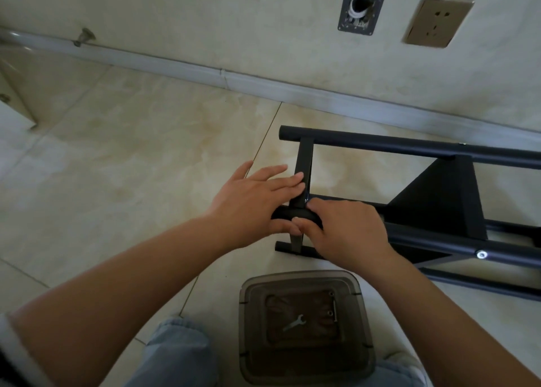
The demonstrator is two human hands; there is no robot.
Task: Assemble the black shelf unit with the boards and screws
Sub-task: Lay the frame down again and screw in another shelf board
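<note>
Both hands work at the near end of the black frame (409, 199), which lies on its side on the floor (131, 140) by the wall. Left hand (257, 199): fingers straight, laid flat vs the short crossbar (304, 167), thumb under the rail (295, 215) — pressing, not gripping. Right hand (348, 228): fingers curled round the same rail right at the joint, poss. pinching a screw; can't tell, it's hidden. Both forearms reach fwd and converge, wrists low, thumbs nearly touching. Risks, as I judge: crossbar slips out of line w/ the rail hole since the left hand only pushes it; a screw started crooked would cross-thread; frame could roll on the smooth tile. A dropped screw may skid off. Spanner (294, 323) and spare screws (332, 304) sit in the tub (248, 328) just below, btw the knees, untouched.
</note>
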